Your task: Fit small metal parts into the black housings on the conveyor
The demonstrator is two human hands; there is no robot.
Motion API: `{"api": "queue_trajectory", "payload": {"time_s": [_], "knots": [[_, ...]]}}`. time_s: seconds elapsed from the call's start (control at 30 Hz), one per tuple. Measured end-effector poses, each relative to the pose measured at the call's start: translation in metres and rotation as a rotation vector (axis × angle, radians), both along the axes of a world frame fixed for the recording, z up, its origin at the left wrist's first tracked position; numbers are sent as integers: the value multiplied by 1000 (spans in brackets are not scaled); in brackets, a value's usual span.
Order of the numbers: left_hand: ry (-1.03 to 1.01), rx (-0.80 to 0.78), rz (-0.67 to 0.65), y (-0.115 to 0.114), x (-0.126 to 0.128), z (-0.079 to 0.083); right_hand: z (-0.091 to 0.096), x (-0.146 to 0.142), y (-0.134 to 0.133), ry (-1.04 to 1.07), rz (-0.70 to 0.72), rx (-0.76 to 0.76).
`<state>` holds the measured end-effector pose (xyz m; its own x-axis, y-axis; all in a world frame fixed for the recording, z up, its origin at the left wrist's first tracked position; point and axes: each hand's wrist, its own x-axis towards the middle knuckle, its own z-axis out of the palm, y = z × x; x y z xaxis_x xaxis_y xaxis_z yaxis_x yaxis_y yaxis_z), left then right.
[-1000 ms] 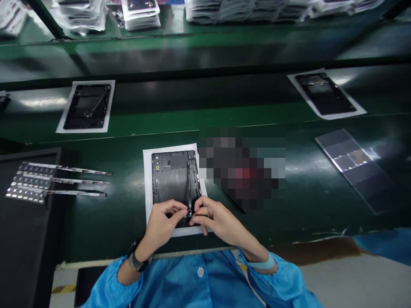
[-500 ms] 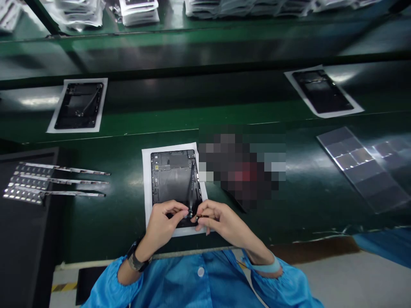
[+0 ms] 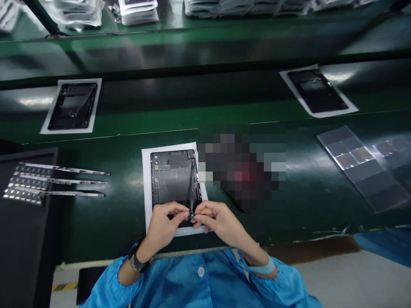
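A black tablet back housing [image 3: 170,184] lies on a white sheet [image 3: 147,179] in front of me, its inside facing up. Along its right side runs a dark flex cable [image 3: 192,188], whose small connector end [image 3: 192,214] sits between my two hands near the housing's lower edge. My left hand [image 3: 165,220] pinches that end from the left with thumb and forefinger. From the right, my right hand [image 3: 216,218] is closed in a pinch against the same spot. Whatever small, thin piece its fingertips hold is mostly hidden.
Left, strips of small parts [image 3: 28,183] overhang a black box [image 3: 19,239]. Housings on sheets lie on the belt behind, one left [image 3: 72,107], one right [image 3: 317,92]. Clear film sheets [image 3: 359,164] lie right. A blurred dark object [image 3: 237,192] sits beside my housing.
My right hand has moved slightly left, bringing its small brownish piece up against the cable end. The left hand stays nearly still. Both housings on the belt have shifted left.
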<state>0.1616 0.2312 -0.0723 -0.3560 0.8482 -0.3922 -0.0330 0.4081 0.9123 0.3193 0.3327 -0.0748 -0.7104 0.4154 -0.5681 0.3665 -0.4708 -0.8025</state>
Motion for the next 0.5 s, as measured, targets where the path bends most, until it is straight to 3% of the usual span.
{"api": "queue_trajectory", "payload": {"time_s": [0.3,0.5], "knots": [[59,34,57,-3,9,-5,-6,0,-3,-19,13,42],[200,85,-69,-6,4,-2,-2,2,-1,-6,37,41]]}}
